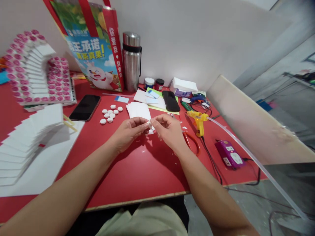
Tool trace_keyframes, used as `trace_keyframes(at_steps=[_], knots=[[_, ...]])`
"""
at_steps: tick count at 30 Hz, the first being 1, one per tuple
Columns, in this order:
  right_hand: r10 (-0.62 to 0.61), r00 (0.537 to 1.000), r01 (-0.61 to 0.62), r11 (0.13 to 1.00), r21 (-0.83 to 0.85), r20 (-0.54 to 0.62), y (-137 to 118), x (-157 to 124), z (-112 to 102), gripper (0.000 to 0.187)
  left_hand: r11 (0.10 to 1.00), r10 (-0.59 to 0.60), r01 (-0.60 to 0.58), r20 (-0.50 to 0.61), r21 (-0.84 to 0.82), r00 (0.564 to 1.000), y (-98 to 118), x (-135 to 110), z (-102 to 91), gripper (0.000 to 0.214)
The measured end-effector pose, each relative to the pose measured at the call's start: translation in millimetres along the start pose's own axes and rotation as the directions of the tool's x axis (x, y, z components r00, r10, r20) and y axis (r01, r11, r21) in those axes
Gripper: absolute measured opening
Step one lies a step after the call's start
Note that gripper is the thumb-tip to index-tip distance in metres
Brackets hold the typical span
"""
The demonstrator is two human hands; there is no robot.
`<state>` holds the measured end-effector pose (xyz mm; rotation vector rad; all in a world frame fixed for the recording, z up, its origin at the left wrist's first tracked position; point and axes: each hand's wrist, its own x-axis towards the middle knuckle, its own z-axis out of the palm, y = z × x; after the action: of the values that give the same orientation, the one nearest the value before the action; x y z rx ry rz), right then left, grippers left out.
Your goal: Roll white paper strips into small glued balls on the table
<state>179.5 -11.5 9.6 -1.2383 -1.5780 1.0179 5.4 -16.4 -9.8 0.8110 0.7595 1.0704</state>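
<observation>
The left hand (130,131) and the right hand (171,131) met with fingertips pinched closely on a small white piece (149,124), over the red surface (142,177) and by the near end of the stacked white cards (139,110). White discs (112,115) lay grouped left of the cards; a yellow glue gun (199,124) lay to the right, near an orange-handled tool (197,146), partly hidden.

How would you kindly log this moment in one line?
left hand: pinching small white piece; right hand: fingertips at same piece; glue gun: on red table
</observation>
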Motion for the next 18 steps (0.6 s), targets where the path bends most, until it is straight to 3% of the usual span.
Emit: trace_keyframes(at_steps=[7,12,14,16,18], knots=[[-0.082,0.996,0.079,0.990,-0.118,-0.023,-1.9,-4.6,-0.4,0.021,1.000,-0.027,0.028,0.048,-0.013,0.998,-2.1,0.0,2.4,0.032],[0.026,0.999,-0.028,0.998,0.053,0.036,0.8,-1.5,0.2,0.034,0.997,-0.057,0.058,0.019,-0.058,0.998,-2.2,0.8,3.4,0.034],[0.045,0.997,-0.046,0.998,0.032,0.055,0.8,1.0,-1.8,0.037,0.995,-0.074,0.074,0.007,-0.073,0.997,-2.1,1.3,2.3,0.033],[0.009,0.999,-0.005,0.994,-0.107,0.032,-3.5,0.4,-8.4,0.040,0.993,-0.085,0.084,-0.009,-0.085,0.996,-1.9,1.7,0.5,0.031],[-0.085,0.996,0.077,0.916,-0.393,-0.004,-11.6,-5.9,-20.4,0.040,0.991,-0.094,0.091,-0.027,-0.093,0.995,-1.6,2.3,-1.3,0.030]])
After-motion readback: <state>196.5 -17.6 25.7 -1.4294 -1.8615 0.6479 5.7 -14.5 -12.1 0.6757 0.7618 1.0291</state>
